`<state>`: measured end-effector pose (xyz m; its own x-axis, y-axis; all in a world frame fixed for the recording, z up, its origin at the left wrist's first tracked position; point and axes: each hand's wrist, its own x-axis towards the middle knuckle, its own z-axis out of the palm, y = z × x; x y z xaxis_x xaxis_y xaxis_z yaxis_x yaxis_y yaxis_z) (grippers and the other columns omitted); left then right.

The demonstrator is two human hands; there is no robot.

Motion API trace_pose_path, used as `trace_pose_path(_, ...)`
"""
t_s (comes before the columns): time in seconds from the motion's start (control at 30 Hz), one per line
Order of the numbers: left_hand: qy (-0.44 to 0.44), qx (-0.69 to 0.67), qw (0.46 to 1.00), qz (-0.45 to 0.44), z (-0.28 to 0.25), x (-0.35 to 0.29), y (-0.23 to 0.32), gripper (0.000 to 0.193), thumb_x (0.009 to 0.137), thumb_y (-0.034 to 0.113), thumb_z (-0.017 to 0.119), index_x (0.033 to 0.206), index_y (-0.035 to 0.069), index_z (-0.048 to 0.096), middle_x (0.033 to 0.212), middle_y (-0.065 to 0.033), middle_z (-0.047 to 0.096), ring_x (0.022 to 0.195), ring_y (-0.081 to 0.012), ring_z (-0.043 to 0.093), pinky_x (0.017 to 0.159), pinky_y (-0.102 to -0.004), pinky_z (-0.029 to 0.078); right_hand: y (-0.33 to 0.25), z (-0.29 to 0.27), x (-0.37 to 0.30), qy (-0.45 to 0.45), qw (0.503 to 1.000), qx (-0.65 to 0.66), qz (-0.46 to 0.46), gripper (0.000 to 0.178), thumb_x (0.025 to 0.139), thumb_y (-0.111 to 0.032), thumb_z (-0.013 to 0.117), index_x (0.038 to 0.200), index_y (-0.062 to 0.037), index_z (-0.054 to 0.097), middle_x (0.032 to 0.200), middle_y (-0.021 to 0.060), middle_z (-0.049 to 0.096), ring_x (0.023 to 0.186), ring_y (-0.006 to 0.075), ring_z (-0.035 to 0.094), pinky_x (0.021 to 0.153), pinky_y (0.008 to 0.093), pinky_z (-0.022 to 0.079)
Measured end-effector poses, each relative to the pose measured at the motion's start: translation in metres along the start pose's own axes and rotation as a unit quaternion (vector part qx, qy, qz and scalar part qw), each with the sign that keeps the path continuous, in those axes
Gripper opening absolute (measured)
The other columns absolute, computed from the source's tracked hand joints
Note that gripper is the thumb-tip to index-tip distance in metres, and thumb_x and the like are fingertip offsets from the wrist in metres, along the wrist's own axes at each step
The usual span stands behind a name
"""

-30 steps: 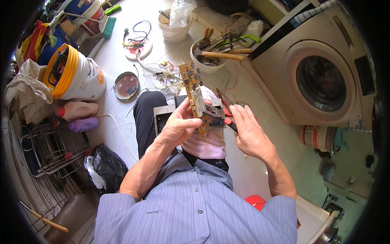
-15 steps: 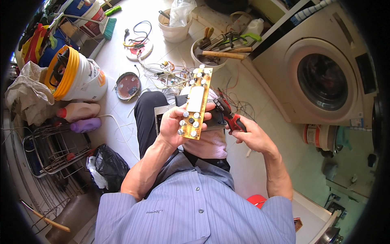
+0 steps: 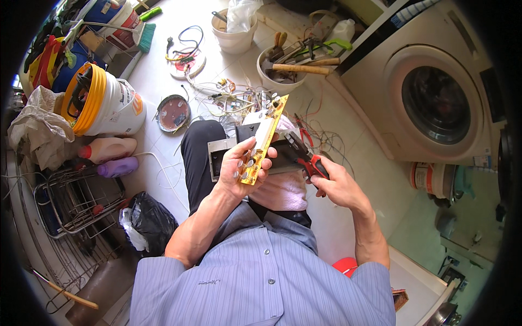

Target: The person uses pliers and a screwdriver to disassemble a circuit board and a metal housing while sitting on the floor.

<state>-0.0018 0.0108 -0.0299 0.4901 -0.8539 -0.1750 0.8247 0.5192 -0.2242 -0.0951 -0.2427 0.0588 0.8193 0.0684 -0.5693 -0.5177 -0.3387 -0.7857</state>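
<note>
The left grip (image 3: 240, 167) is clamped on the lower part of a circuit board (image 3: 266, 137), thumb along one side and fingertips curling round the other. The board is long, narrow and amber-yellow, tilted so that its far end rises away from the grip and leans right. A pale, flat strip covers much of its middle; silver-topped cylindrical components crowd the end nearest the thumb, and a few more sit at the far end. The fingers hide part of its lower edge.

The right grip (image 3: 338, 183) is closed round the red-and-black handles of pliers (image 3: 314, 164), whose dark jaws slant toward the board without touching it; I cannot tell whether those jaws meet.

Beneath and between the two grips lies an open metal case (image 3: 217, 158) on the lap, partly blocked from view by the left grip and the board. A pink towel (image 3: 283, 195) lies just below the case, between the grips. Beyond the left grip, a tangle of wires (image 3: 228, 102) spreads over the floor near a round brownish disc (image 3: 173, 113). Farther out past both grips stands a tool bucket (image 3: 280, 84) with a wooden-handled hammer (image 3: 300, 68) across its rim. Well right of the right grip is a front-loading washing machine (image 3: 375, 103).
</note>
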Motion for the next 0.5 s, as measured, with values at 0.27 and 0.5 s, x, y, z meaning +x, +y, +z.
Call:
trace_pose_path(0.27, -0.002, 0.025, 1.000, -0.018, 0.001, 0.001, 0.001, 0.050, 0.108, 0.033, 0.046, 0.140, -0.004, 0.051, 0.107, -0.0232, 0.071, 0.081, -0.0299, 0.075, 0.062, -0.0413, 0.066, 0.012, -0.003, -0.005, 0.009, 1.000, 0.019, -0.013, 0.039, 0.093, -0.011, 0.060, 0.131, -0.0037, 0.059, 0.093, 0.0050, 0.066, 0.067, 0.0122, 0.062, 0.061, 0.0297, 0.052)
trace_pose_path(0.5, 0.082, 0.231, 0.969, 0.044, 0.008, -0.005, 0.012, 0.043, 0.105, 0.026, 0.055, 0.129, -0.010, 0.055, 0.113, -0.0226, 0.071, 0.093, -0.0318, 0.075, 0.079, -0.0434, 0.066, 0.131, -0.021, -0.002, 0.163, 0.977, 0.023, 0.135, 0.032, 0.092, -0.013, 0.059, 0.121, -0.0019, 0.063, 0.087, 0.0070, 0.069, 0.063, 0.0153, 0.061, 0.056, 0.0337, 0.050)
